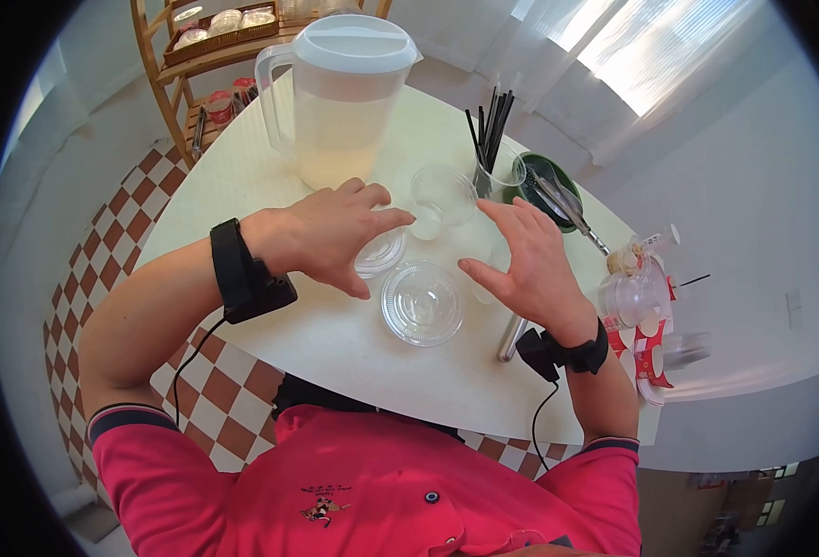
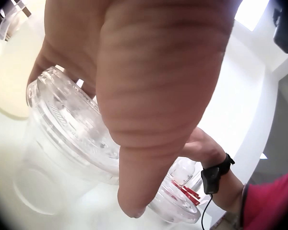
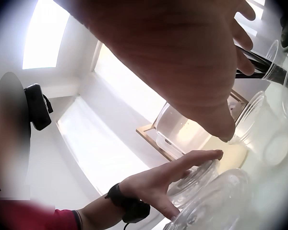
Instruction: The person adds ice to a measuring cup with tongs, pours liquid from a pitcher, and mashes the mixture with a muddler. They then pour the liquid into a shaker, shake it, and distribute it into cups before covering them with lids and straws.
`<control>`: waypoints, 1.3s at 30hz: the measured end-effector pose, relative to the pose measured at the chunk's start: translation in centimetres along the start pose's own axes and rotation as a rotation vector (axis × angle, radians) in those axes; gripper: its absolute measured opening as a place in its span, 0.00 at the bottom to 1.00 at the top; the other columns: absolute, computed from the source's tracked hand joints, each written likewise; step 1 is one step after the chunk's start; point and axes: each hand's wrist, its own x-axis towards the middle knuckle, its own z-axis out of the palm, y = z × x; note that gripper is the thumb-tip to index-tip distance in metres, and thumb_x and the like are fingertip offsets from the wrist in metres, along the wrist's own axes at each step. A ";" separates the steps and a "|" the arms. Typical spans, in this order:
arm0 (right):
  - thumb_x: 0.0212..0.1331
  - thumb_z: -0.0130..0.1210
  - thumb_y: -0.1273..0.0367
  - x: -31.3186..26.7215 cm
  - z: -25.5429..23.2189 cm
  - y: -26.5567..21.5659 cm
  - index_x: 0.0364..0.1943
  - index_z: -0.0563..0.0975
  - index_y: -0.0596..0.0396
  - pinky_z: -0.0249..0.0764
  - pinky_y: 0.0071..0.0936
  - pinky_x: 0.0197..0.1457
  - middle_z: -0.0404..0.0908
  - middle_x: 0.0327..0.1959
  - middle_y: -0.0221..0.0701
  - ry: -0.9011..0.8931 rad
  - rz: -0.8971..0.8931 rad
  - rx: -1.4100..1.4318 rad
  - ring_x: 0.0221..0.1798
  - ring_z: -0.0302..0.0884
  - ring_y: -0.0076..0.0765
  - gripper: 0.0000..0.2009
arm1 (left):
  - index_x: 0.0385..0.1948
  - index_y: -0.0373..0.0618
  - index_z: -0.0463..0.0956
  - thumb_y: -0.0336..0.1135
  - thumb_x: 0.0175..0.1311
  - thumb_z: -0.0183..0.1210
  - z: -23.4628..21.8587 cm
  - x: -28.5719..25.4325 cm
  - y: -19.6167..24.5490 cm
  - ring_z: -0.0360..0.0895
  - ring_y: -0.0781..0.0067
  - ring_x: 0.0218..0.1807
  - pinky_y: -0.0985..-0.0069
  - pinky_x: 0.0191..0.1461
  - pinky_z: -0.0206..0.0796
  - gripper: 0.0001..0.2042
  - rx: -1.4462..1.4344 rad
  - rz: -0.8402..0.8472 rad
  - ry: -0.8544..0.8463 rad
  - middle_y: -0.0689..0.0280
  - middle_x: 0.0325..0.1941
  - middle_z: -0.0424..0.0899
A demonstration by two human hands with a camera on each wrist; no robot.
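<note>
My left hand (image 1: 335, 232), fingers spread and thumb apart, hovers beside a clear plastic cup with a lid (image 1: 383, 254). The left wrist view shows that lidded cup (image 2: 62, 158) upright, partly hidden behind the hand. A second clear lidded cup (image 1: 421, 304) stands nearer my body, between the two hands. Behind it is a clear cup without a lid (image 1: 442, 190). My right hand (image 1: 532, 260) is held with fingers and thumb apart, its fingertips near that unlidded cup in the head view. Another clear cup (image 1: 485, 286) is partly hidden by the right thumb. Neither hand holds anything.
A large lidded pitcher (image 1: 340, 130) of pale liquid stands behind the left hand. Black straws (image 1: 495, 121) stand in a clear cup beside a dark green bowl (image 1: 521, 178) with metal utensils. A metal rod (image 1: 511, 340) lies under the right wrist. Red-and-white paper goods (image 1: 649, 348) line the right edge.
</note>
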 end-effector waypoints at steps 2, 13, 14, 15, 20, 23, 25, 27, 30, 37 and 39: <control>0.55 0.69 0.54 0.1 -0.1 -0.8 0.64 0.73 0.56 0.61 0.48 0.70 0.79 0.59 0.41 -0.017 -0.032 0.027 0.67 0.69 0.57 0.34 | 0.70 0.45 0.66 0.43 0.46 0.74 0.2 0.1 -0.2 0.67 0.44 0.67 0.59 0.72 0.63 0.44 -0.064 -0.023 0.028 0.46 0.65 0.71; 0.53 0.74 0.57 4.2 0.8 -4.5 0.69 0.67 0.58 0.65 0.43 0.74 0.75 0.66 0.44 -0.107 0.041 0.466 0.72 0.68 0.51 0.41 | 0.69 0.43 0.67 0.42 0.52 0.69 -5.3 -1.2 1.9 0.70 0.50 0.68 0.61 0.72 0.62 0.38 -0.301 0.009 0.454 0.51 0.65 0.72; 0.52 0.75 0.58 4.8 0.7 -5.0 0.68 0.68 0.58 0.67 0.41 0.72 0.75 0.65 0.43 -0.107 0.066 0.589 0.71 0.70 0.48 0.40 | 0.69 0.43 0.67 0.42 0.53 0.69 -5.6 -1.1 2.4 0.70 0.51 0.68 0.61 0.73 0.62 0.38 -0.311 0.007 0.471 0.51 0.65 0.72; 0.51 0.75 0.59 5.4 0.5 -5.4 0.67 0.68 0.58 0.69 0.40 0.71 0.76 0.65 0.41 -0.108 0.092 0.713 0.69 0.73 0.46 0.40 | 0.69 0.43 0.67 0.43 0.53 0.68 -5.7 -1.1 2.7 0.70 0.51 0.68 0.61 0.73 0.62 0.38 -0.322 0.005 0.487 0.51 0.65 0.72; 0.49 0.78 0.61 6.5 1.8 -5.6 0.65 0.69 0.57 0.74 0.35 0.65 0.79 0.61 0.35 0.014 0.019 0.871 0.62 0.79 0.37 0.40 | 0.69 0.44 0.67 0.44 0.54 0.69 -5.2 -1.2 3.0 0.71 0.50 0.68 0.61 0.73 0.62 0.38 -0.309 0.030 0.479 0.51 0.65 0.73; 0.47 0.78 0.61 6.6 1.3 -5.7 0.65 0.69 0.57 0.74 0.35 0.66 0.80 0.59 0.35 -0.077 0.063 0.856 0.62 0.78 0.36 0.41 | 0.69 0.43 0.66 0.44 0.54 0.69 -5.2 -1.4 2.5 0.72 0.51 0.67 0.62 0.72 0.63 0.38 -0.366 0.022 0.415 0.51 0.65 0.74; 0.46 0.79 0.61 6.6 1.3 -5.6 0.65 0.69 0.57 0.74 0.35 0.66 0.79 0.60 0.35 -0.146 0.090 0.895 0.62 0.78 0.36 0.41 | 0.70 0.43 0.66 0.44 0.54 0.69 -5.2 -1.4 2.1 0.73 0.52 0.67 0.62 0.72 0.63 0.39 -0.407 0.009 0.372 0.51 0.65 0.74; 0.45 0.79 0.61 6.7 1.5 -5.5 0.65 0.69 0.57 0.73 0.35 0.66 0.79 0.60 0.35 -0.170 0.087 0.938 0.63 0.78 0.35 0.42 | 0.70 0.43 0.66 0.45 0.54 0.70 -5.4 -1.5 1.9 0.73 0.54 0.67 0.62 0.71 0.64 0.39 -0.442 -0.011 0.344 0.52 0.66 0.74; 0.45 0.79 0.61 6.8 2.1 -5.1 0.65 0.69 0.56 0.72 0.35 0.67 0.79 0.61 0.35 -0.179 0.059 0.919 0.64 0.77 0.37 0.42 | 0.70 0.43 0.66 0.44 0.54 0.70 -6.3 -1.5 1.8 0.73 0.56 0.67 0.63 0.71 0.64 0.40 -0.722 -0.122 0.216 0.53 0.67 0.74; 0.48 0.78 0.59 7.3 4.3 -5.0 0.69 0.65 0.56 0.70 0.38 0.69 0.76 0.64 0.38 -0.158 0.023 0.849 0.66 0.75 0.41 0.44 | 0.68 0.42 0.68 0.41 0.49 0.72 -4.4 -1.7 1.2 0.72 0.50 0.67 0.61 0.72 0.64 0.40 -0.237 -0.002 0.393 0.51 0.64 0.75; 0.50 0.76 0.58 7.4 4.8 -4.7 0.70 0.63 0.58 0.70 0.40 0.70 0.75 0.65 0.40 -0.167 0.069 0.846 0.67 0.75 0.42 0.45 | 0.68 0.43 0.68 0.41 0.47 0.72 -4.0 -1.8 0.5 0.71 0.48 0.68 0.60 0.72 0.64 0.40 -0.181 -0.020 0.404 0.51 0.63 0.74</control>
